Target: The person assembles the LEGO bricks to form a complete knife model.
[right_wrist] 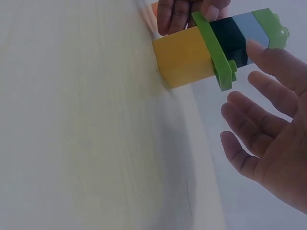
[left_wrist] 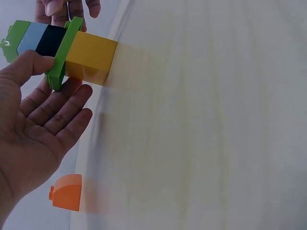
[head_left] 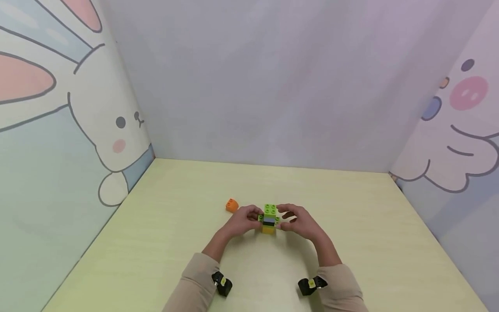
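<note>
A short brick stack (head_left: 269, 219) stands on the pale table (head_left: 362, 225): yellow base, green plate, black, light blue, green top. My left hand (head_left: 242, 219) holds the stack (left_wrist: 88, 60) from the left, thumb on the black and blue bricks, fingers under the plate's end. My right hand (head_left: 297, 221) is at the stack's right side. In the right wrist view its fingers (right_wrist: 249, 120) are straight and spread, only the topmost fingertip reaching the stack (right_wrist: 187, 55).
A small orange slope brick (head_left: 231, 205) lies just left of and behind my left hand, also in the left wrist view (left_wrist: 67, 191). Cartoon-printed walls close the table on the left, back and right.
</note>
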`<state>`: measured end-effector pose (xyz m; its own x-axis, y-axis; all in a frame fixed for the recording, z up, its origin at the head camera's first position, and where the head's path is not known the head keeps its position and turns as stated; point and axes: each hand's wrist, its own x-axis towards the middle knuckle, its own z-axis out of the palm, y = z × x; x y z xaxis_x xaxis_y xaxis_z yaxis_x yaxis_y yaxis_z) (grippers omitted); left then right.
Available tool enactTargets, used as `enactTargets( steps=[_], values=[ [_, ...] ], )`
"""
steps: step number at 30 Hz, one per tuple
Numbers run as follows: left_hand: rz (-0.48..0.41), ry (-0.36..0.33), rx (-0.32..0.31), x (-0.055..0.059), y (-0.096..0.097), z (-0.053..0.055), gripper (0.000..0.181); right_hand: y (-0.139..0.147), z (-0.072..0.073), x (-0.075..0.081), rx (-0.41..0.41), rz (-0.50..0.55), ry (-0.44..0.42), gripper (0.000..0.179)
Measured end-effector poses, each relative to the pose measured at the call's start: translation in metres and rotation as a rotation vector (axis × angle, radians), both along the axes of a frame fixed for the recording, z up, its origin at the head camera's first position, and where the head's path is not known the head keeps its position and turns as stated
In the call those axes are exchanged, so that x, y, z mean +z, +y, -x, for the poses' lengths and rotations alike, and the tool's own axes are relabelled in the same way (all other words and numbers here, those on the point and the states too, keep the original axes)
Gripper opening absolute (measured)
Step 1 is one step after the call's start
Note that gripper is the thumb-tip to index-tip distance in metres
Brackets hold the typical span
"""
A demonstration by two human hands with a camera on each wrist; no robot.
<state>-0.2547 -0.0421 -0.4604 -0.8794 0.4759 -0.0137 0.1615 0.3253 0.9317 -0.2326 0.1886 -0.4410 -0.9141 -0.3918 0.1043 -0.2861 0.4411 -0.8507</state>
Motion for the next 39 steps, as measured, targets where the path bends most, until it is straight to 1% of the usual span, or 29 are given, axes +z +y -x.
enactTargets(
  steps=[2,5,7,9,11,15,17,22,24,27,31,33,39],
  values=[
    [0.000,-0.001,0.000,0.005,-0.001,-0.002,0.025,0.000,0.001,-0.003,-0.002,0.000,-0.020,0.051],
    [-0.011,-0.005,-0.010,0.019,-0.001,-0.010,0.024,0.000,0.002,-0.007,0.002,0.001,-0.043,0.050],
    [-0.015,-0.008,-0.017,0.027,-0.002,-0.015,0.024,-0.001,0.002,-0.008,0.015,0.007,-0.054,0.049],
    [-0.021,-0.002,-0.021,0.032,-0.002,-0.018,0.024,-0.003,0.000,-0.006,0.028,0.015,-0.056,0.047],
    [-0.029,0.002,-0.022,0.028,-0.002,-0.016,0.024,-0.006,-0.003,0.000,0.043,0.022,-0.056,0.044],
    [-0.030,0.015,-0.019,0.012,-0.002,-0.007,0.025,-0.010,-0.007,0.008,0.066,0.023,-0.052,0.038],
    [-0.020,0.012,-0.015,0.004,-0.002,-0.002,0.025,-0.010,-0.005,0.004,0.063,0.014,-0.050,0.036],
    [-0.019,0.002,-0.018,-0.001,-0.002,0.000,0.025,-0.006,0.005,-0.016,0.034,-0.017,-0.048,0.035],
    [-0.019,-0.002,-0.017,-0.001,-0.001,0.000,0.024,-0.005,0.006,-0.019,0.030,-0.023,-0.047,0.035],
    [-0.024,-0.003,-0.022,-0.002,-0.001,0.001,0.024,-0.004,0.007,-0.020,0.027,-0.023,-0.041,0.035],
    [-0.022,0.004,-0.060,0.000,-0.006,0.002,0.027,-0.006,0.006,-0.018,0.017,-0.046,-0.035,0.035],
    [-0.033,0.012,-0.071,0.004,-0.011,0.002,0.030,-0.007,0.006,-0.017,0.019,-0.063,-0.033,0.035],
    [-0.055,0.042,-0.053,0.017,-0.021,0.002,0.036,-0.009,0.005,-0.013,0.006,-0.100,-0.018,0.036]
  ],
)
